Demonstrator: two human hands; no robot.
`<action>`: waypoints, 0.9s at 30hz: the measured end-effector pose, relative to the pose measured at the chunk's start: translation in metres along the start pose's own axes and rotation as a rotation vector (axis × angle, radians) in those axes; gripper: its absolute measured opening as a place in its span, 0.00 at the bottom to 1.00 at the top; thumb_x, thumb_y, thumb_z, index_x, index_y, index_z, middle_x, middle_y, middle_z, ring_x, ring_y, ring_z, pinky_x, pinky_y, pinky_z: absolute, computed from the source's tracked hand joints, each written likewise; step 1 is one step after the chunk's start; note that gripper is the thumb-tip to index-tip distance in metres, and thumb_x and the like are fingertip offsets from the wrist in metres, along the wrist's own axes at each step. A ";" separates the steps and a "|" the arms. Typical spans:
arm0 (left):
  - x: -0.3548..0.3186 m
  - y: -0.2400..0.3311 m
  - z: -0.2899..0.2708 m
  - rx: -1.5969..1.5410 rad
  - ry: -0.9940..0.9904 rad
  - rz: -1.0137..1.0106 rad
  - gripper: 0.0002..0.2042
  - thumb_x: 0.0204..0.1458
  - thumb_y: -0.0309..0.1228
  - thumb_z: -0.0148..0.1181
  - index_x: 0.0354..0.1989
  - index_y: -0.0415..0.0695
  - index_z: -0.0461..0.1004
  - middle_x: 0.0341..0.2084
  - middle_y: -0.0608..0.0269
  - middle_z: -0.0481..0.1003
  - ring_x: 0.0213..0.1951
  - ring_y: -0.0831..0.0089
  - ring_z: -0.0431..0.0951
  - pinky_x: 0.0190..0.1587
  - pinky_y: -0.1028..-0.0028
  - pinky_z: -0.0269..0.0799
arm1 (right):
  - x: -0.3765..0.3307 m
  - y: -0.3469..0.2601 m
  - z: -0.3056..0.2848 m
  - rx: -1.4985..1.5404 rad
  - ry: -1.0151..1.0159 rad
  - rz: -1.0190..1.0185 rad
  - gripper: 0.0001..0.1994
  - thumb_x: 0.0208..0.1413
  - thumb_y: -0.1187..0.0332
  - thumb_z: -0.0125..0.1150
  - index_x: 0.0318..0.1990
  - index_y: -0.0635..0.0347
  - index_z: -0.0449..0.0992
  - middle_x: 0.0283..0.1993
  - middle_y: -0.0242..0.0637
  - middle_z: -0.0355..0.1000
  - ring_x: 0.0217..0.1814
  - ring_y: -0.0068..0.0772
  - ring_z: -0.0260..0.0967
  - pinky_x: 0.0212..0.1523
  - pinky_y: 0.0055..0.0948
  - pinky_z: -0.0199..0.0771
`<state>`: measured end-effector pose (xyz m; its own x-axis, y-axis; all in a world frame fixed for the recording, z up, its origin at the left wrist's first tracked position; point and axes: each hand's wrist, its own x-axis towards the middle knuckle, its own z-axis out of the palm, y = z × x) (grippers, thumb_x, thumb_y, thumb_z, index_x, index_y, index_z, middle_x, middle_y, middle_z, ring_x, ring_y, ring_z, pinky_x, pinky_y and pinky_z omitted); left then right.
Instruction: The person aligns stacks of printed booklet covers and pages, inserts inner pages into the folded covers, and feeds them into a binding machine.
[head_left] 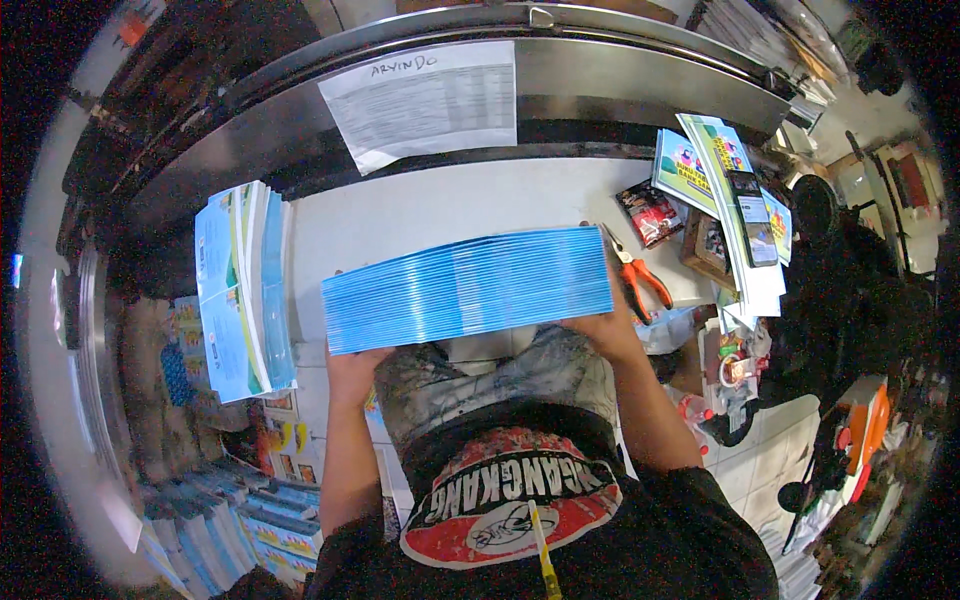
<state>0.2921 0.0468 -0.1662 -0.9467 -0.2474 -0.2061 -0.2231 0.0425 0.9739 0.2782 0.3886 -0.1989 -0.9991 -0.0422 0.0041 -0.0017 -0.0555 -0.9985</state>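
A thick stack of blue booklets (468, 288) is between my hands above my lap, at the near edge of the white table (430, 195). Its many thin layered edges face up toward me. Around the stack's left end, my left hand (360, 362) grips from below, with most of its fingers hidden behind the booklets. My right hand (606, 326) clasps the right end, thumb along the lower edge and the other fingers largely out of sight. Just beyond that hand lie pliers (643, 281) with orange handles.
More booklets (240, 290) are piled at the table's left. On the right, booklets (715, 190) carry a phone (752, 215), near a dark red packet (651, 212). A paper sheet (430, 105) hangs on the metal bar behind. Bundled booklets (215, 530) stand at lower left.
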 end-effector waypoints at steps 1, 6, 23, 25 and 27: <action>0.003 -0.006 0.000 0.000 -0.005 0.049 0.22 0.39 0.16 0.68 0.47 0.39 0.73 0.39 0.64 0.77 0.39 0.74 0.76 0.41 0.72 0.75 | 0.002 0.000 0.000 -0.023 -0.005 -0.045 0.62 0.33 0.64 0.80 0.73 0.58 0.38 0.75 0.43 0.45 0.74 0.36 0.47 0.70 0.36 0.51; 0.006 -0.008 -0.006 0.029 -0.018 0.035 0.21 0.39 0.15 0.67 0.46 0.39 0.73 0.37 0.62 0.77 0.36 0.74 0.77 0.37 0.73 0.76 | 0.004 -0.002 0.002 0.027 -0.023 -0.059 0.62 0.34 0.65 0.80 0.73 0.58 0.37 0.75 0.43 0.43 0.75 0.36 0.46 0.70 0.36 0.51; 0.007 -0.018 -0.010 -0.040 -0.054 0.109 0.24 0.37 0.17 0.71 0.47 0.39 0.73 0.39 0.64 0.76 0.40 0.73 0.76 0.47 0.72 0.73 | 0.003 -0.002 0.001 -0.021 -0.032 -0.050 0.62 0.35 0.63 0.80 0.73 0.61 0.37 0.74 0.45 0.46 0.74 0.36 0.47 0.70 0.35 0.51; 0.007 -0.017 -0.009 -0.013 -0.064 0.131 0.25 0.38 0.19 0.72 0.48 0.39 0.72 0.40 0.63 0.76 0.41 0.73 0.76 0.47 0.72 0.73 | 0.003 0.001 0.000 -0.032 -0.028 -0.060 0.62 0.35 0.63 0.80 0.73 0.61 0.37 0.74 0.45 0.46 0.74 0.36 0.47 0.70 0.35 0.51; 0.007 -0.015 -0.008 0.015 -0.070 0.153 0.26 0.38 0.21 0.73 0.49 0.39 0.72 0.41 0.63 0.76 0.41 0.73 0.76 0.47 0.71 0.73 | 0.003 0.001 0.000 -0.041 -0.026 -0.070 0.62 0.35 0.63 0.80 0.73 0.61 0.37 0.74 0.45 0.46 0.74 0.36 0.47 0.70 0.35 0.51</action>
<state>0.2906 0.0363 -0.1815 -0.9836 -0.1689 -0.0625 -0.0783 0.0887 0.9930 0.2753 0.3887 -0.2002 -0.9951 -0.0657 0.0744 -0.0733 -0.0180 -0.9971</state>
